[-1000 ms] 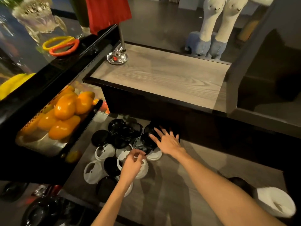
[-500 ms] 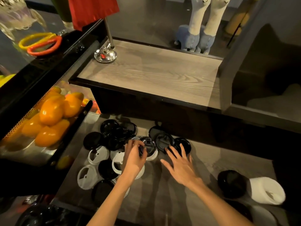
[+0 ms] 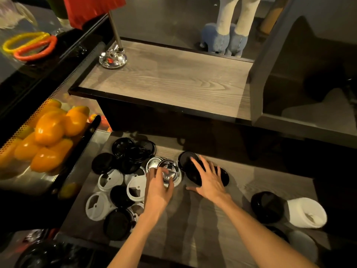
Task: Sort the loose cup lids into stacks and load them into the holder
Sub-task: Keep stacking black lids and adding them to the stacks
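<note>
We are looking down at a low wooden desk [image 3: 193, 219] strewn with loose cup lids. Our left hand [image 3: 158, 187] has its fingers curled round the near edge of a shiny lid [image 3: 169, 170] in the middle of the spread, so that grip is closed on that lid. Our right hand [image 3: 209, 179] lies with fingers straight and spread, pressing flat on a small overlapping group of black lids [image 3: 188, 163] just right of the shiny one; that grip is fully open and holds nothing. To the left, the main heap mixes black lids [image 3: 123, 146] at the back with white lids [image 3: 110, 179] nearer us, many overlapping. At the right edge of the desk a stack of black lids [image 3: 267, 206] lies on its side, touching a stack of white lids [image 3: 307, 212] beside it. We cannot tell which object is the holder. Orange peppers [image 3: 50, 130] sit in a case to the left, above a raised wooden shelf [image 3: 173, 82].
</note>
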Demonstrator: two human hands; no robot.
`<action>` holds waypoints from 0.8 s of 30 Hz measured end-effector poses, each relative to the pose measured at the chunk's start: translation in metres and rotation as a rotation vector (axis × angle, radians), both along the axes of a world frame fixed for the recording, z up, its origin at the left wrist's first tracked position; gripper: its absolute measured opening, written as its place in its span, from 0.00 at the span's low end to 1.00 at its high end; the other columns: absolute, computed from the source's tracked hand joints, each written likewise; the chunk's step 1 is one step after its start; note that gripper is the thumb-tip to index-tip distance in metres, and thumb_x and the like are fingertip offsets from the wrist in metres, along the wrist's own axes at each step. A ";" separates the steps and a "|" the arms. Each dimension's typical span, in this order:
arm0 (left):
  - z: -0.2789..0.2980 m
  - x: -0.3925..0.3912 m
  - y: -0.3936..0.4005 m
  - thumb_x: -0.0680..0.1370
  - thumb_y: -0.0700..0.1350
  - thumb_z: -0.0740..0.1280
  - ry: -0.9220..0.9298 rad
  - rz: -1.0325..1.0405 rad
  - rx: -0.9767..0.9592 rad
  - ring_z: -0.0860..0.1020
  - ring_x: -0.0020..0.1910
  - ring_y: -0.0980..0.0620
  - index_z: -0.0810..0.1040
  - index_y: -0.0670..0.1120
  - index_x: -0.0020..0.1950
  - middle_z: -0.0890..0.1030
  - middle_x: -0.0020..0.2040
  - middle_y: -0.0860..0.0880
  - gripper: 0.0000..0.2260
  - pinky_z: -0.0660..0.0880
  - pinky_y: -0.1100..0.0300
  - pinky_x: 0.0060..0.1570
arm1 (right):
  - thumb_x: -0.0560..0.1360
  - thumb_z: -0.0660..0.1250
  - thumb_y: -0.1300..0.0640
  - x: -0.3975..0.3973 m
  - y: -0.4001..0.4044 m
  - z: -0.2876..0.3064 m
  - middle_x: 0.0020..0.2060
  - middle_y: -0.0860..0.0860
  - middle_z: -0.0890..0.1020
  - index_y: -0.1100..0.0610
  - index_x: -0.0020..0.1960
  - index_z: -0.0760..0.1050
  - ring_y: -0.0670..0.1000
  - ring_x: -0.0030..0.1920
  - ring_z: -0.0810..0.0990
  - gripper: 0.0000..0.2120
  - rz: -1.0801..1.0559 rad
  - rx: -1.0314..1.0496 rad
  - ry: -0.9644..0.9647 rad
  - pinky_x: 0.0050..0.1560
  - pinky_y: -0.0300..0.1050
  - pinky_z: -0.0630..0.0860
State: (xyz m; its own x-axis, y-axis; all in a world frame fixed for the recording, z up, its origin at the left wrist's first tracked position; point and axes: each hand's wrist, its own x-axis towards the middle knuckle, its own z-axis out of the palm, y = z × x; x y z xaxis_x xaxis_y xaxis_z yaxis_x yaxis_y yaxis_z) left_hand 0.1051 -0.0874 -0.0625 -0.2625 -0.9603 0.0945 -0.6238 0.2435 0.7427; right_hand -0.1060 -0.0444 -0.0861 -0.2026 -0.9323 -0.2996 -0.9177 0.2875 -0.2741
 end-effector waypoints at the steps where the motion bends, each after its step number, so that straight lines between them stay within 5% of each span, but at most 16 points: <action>1: 0.001 0.001 0.003 0.76 0.39 0.72 0.014 0.001 -0.021 0.73 0.48 0.50 0.74 0.47 0.54 0.70 0.48 0.51 0.10 0.70 0.61 0.49 | 0.71 0.77 0.39 0.000 0.005 -0.006 0.82 0.50 0.55 0.39 0.83 0.44 0.60 0.80 0.60 0.53 0.008 -0.044 0.033 0.80 0.67 0.51; 3: 0.002 0.001 0.010 0.76 0.39 0.71 0.055 0.004 -0.028 0.73 0.46 0.52 0.74 0.47 0.54 0.70 0.48 0.51 0.10 0.69 0.65 0.47 | 0.72 0.77 0.50 -0.003 0.018 -0.014 0.76 0.52 0.67 0.41 0.83 0.50 0.58 0.76 0.68 0.50 0.008 -0.130 0.098 0.79 0.65 0.56; 6: 0.000 -0.004 0.024 0.78 0.41 0.70 0.081 -0.003 -0.001 0.75 0.45 0.51 0.75 0.48 0.56 0.72 0.50 0.53 0.09 0.75 0.55 0.47 | 0.66 0.81 0.57 -0.009 0.042 -0.022 0.65 0.50 0.76 0.45 0.81 0.58 0.55 0.68 0.75 0.50 0.012 -0.192 0.176 0.77 0.60 0.63; 14: -0.009 -0.034 0.068 0.78 0.40 0.68 0.232 -0.030 0.191 0.78 0.42 0.55 0.74 0.52 0.51 0.77 0.46 0.53 0.08 0.76 0.57 0.44 | 0.66 0.81 0.59 -0.025 0.071 -0.020 0.60 0.48 0.75 0.44 0.78 0.66 0.54 0.62 0.76 0.45 0.040 -0.255 0.120 0.70 0.53 0.67; 18: -0.002 -0.049 0.072 0.82 0.44 0.67 0.398 0.102 0.419 0.81 0.45 0.55 0.76 0.50 0.52 0.82 0.47 0.49 0.01 0.80 0.52 0.50 | 0.75 0.77 0.51 -0.028 0.075 0.023 0.54 0.43 0.79 0.52 0.65 0.80 0.45 0.55 0.81 0.19 -0.310 -0.382 -0.424 0.59 0.43 0.77; 21: 0.022 -0.069 0.070 0.84 0.51 0.63 0.726 0.229 0.830 0.83 0.43 0.50 0.77 0.43 0.58 0.83 0.49 0.42 0.12 0.82 0.52 0.47 | 0.71 0.80 0.48 -0.029 0.085 0.058 0.48 0.48 0.87 0.55 0.65 0.77 0.53 0.43 0.88 0.26 -0.517 -0.290 -0.879 0.47 0.48 0.83; 24: 0.037 -0.080 0.066 0.83 0.62 0.55 1.027 0.157 1.280 0.85 0.46 0.44 0.79 0.44 0.61 0.86 0.50 0.42 0.24 0.81 0.47 0.45 | 0.72 0.79 0.49 -0.028 0.095 0.079 0.50 0.54 0.87 0.53 0.65 0.72 0.65 0.38 0.86 0.26 -0.439 -0.141 -1.016 0.34 0.49 0.80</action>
State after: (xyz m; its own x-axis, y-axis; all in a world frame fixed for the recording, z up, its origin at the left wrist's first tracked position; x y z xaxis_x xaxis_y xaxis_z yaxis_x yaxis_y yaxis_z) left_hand 0.0250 -0.0210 -0.0252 -0.4932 -0.5562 -0.6689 0.2679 -0.8286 0.4916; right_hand -0.1336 0.0505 -0.0071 -0.2438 -0.8789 -0.4101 -0.0746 0.4386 -0.8956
